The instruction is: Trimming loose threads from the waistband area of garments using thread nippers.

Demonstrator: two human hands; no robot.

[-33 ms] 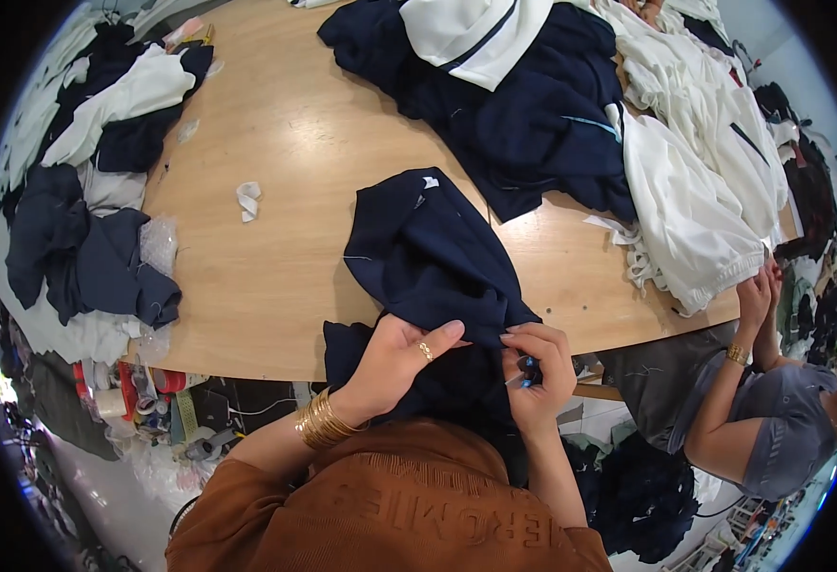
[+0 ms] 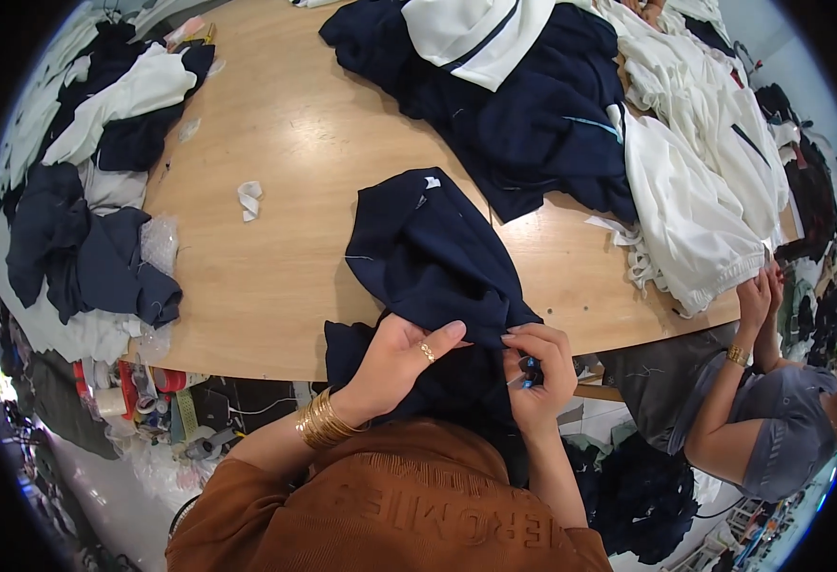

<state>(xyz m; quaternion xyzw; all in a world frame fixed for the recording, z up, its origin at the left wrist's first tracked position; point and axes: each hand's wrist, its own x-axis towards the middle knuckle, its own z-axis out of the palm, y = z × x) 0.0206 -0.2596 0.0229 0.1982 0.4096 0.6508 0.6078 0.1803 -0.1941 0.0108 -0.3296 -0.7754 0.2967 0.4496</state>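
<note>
A navy blue garment [image 2: 437, 229] lies on the table in front of me and hangs over its near edge toward my lap. My left hand [image 2: 401, 364] is closed on its near edge, thumb on top and a ring on one finger. Close by on the right, my right hand [image 2: 542, 372] pinches the same cloth between thumb and forefinger. Tucked in its palm is a small tool [image 2: 530, 372] with blue and dark parts; the curled fingers hide most of it. A white label [image 2: 432, 182] shows at the garment's far end, and a loose pale thread lies on its left side.
A large navy garment pile [image 2: 533, 133] and white garments [image 2: 695, 200] cover the far right of the table [image 2: 266, 124]. More clothes [image 2: 84, 229] are heaped at the left. A white scrap [image 2: 248, 200] lies left of centre. At right, a co-worker's hands [image 2: 760, 286] hold a white garment.
</note>
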